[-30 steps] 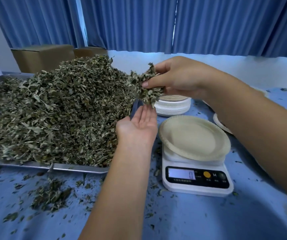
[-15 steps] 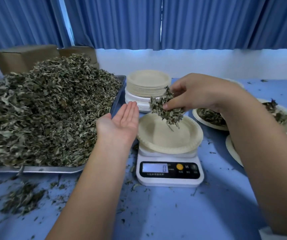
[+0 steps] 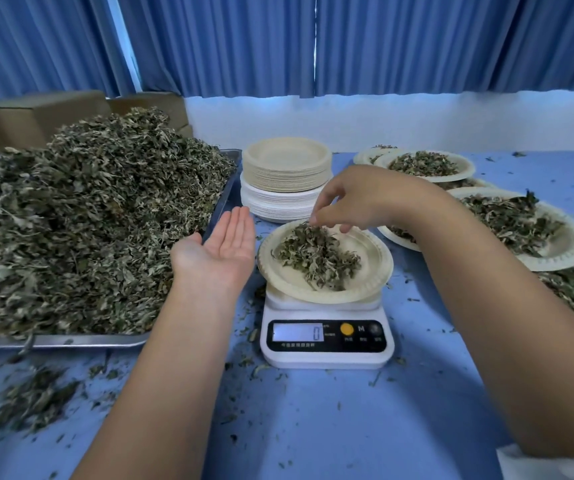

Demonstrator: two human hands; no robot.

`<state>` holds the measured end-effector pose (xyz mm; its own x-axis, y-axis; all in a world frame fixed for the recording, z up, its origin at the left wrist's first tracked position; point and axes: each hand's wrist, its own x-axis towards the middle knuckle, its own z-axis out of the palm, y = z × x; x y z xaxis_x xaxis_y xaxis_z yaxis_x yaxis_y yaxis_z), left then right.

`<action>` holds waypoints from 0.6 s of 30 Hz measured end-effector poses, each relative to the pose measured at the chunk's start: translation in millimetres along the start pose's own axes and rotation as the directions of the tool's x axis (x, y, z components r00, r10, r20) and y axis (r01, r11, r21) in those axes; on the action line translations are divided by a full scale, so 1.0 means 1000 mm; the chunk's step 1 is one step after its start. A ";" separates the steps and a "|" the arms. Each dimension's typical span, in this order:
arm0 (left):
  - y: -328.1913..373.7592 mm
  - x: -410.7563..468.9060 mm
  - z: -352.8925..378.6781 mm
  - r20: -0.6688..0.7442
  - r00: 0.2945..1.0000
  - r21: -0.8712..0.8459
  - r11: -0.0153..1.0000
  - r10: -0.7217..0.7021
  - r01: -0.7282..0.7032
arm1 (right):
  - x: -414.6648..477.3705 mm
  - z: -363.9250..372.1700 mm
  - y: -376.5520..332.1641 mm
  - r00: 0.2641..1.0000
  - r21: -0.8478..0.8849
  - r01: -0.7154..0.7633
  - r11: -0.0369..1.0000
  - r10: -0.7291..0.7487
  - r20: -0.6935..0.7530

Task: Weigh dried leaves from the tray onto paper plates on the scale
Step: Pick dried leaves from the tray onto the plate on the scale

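Note:
A big heap of dried leaves (image 3: 81,216) fills the metal tray (image 3: 70,341) on the left. A white scale (image 3: 327,344) stands in the middle, its display reading 0. On it lies a paper plate (image 3: 372,268) holding a small pile of leaves (image 3: 316,256). My right hand (image 3: 358,199) hovers over the plate's far rim, fingers spread downward, fingertips just touching the top of the pile. My left hand (image 3: 223,251) is palm up, flat and empty, between the tray and the plate.
A stack of unused paper plates (image 3: 285,178) stands behind the scale. Several filled plates (image 3: 521,223) lie at the right. Cardboard boxes (image 3: 36,119) sit behind the tray. Leaf crumbs (image 3: 32,400) litter the blue tablecloth near the front left.
My right hand carried a handful of leaves from the tray to the plate on the scale and released it there. The left hand stayed palm up beside the plate.

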<state>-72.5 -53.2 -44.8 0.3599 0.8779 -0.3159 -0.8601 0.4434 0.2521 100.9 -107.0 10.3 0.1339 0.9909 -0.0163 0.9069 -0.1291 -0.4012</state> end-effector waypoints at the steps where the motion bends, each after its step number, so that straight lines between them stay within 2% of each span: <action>1: 0.000 0.001 0.000 -0.003 1.000 0.000 1.000 0.001 -0.001 | 0.000 0.000 0.001 0.999 0.013 0.019 1.000 -0.019 -0.028; 6: 0.001 0.001 0.000 0.000 1.000 -0.008 1.000 -0.001 0.001 | 0.002 0.013 -0.006 0.983 0.072 0.174 0.982 -0.169 -0.068; 12: 0.002 0.001 -0.001 -0.011 1.000 -0.013 1.000 0.004 -0.004 | 0.005 0.028 -0.007 0.985 -0.034 0.146 0.989 -0.143 0.096; 15: 0.003 0.002 -0.001 -0.024 1.000 -0.002 1.000 0.011 -0.011 | 0.003 0.023 -0.007 0.989 0.002 0.131 0.991 -0.131 0.073; 18: 0.002 0.002 -0.001 -0.024 1.000 -0.002 1.000 0.010 -0.010 | 0.003 0.020 -0.009 0.989 0.038 0.146 0.989 -0.146 -0.011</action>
<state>-74.3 -50.8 -45.7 0.3426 0.8778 -0.3348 -0.8646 0.4340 0.2532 85.3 -102.1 -4.0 0.0047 0.9986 0.0525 0.9010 0.0185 -0.4335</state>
